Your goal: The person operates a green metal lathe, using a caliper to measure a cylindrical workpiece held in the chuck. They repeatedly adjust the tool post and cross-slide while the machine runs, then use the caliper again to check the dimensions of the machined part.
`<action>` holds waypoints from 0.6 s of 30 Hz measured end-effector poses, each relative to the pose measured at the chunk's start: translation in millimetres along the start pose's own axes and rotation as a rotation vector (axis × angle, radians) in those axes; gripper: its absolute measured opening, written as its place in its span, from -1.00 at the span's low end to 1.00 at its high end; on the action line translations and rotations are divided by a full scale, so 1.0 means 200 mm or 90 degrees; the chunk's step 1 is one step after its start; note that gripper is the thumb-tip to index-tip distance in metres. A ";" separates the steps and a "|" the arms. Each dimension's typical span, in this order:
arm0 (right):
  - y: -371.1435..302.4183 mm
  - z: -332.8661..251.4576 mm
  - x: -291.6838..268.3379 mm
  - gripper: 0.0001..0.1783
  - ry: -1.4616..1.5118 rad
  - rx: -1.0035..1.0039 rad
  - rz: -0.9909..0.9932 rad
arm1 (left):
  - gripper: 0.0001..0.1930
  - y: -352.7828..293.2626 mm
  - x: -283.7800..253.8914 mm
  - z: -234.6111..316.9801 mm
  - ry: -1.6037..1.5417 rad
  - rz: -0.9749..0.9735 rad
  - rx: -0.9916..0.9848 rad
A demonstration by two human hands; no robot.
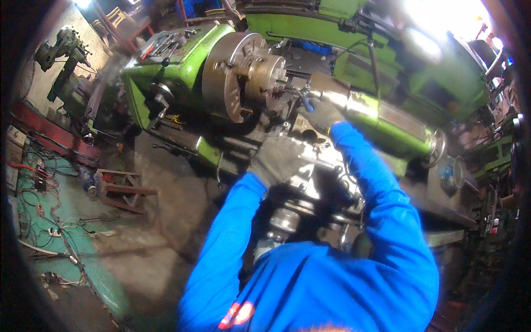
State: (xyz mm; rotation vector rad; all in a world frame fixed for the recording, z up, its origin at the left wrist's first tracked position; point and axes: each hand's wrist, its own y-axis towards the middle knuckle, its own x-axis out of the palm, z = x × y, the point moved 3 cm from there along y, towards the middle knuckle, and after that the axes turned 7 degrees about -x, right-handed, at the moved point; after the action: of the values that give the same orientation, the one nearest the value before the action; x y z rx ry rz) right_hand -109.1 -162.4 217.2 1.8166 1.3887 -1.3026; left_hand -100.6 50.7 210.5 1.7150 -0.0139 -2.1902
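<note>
1. Green-painted metal frames the scene: a lathe (pixel 186 76) carries a steel chuck (pixel 264 82) before a broad round plate (pixel 225 83), and a person in blue sleeves (pixel 368 166) leans over it.
2. The gloved right hand (pixel 322 115) appears closed around a blue-handled tool (pixel 306 103), just beside the chuck, in the space between it and the tailstock (pixel 362 108). Should the chuck turn, the tool could be struck or thrown; whether it is spinning cannot be told.
3. The gloved left hand (pixel 281 159) lies on the bright metal carriage (pixel 308 180), its fingers too indistinct to tell whether they grip anything. A shift of the carriage could pinch them.
4. Gloves and long sleeves pose a likely snagging risk, as fabric near a rotating part can be drawn in.
5. Loose tools (pixel 166 47) lie on top of the headstock; vibration could shake one off.
6. Cables (pixel 58 224) tangle across the green floor at left, where a backward step in that direction could end in a trip.
</note>
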 end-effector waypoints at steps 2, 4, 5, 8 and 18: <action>-0.02 -0.01 -0.01 -0.20 0.002 0.000 0.000 | -0.61 0.00 -0.02 0.02 0.013 -0.010 -0.012; -0.02 0.01 0.00 -0.20 -0.002 -0.014 0.011 | -0.60 0.00 -0.05 0.04 0.013 -0.008 -0.029; -0.01 0.01 0.01 -0.20 -0.006 -0.021 0.018 | -0.60 0.00 -0.04 0.04 0.000 -0.004 -0.026; 0.00 0.02 0.02 -0.20 0.006 -0.017 0.017 | -0.59 0.00 -0.03 0.02 -0.029 -0.010 -0.027; -0.01 -0.02 0.00 -0.19 -0.019 -0.029 0.011 | -0.58 0.00 -0.05 0.02 -0.043 -0.043 -0.044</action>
State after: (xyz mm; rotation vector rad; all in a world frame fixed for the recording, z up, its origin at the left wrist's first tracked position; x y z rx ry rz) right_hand -109.1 -158.3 218.4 1.7691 1.3727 -1.2727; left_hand -103.0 52.0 220.8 1.6256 0.1021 -2.2693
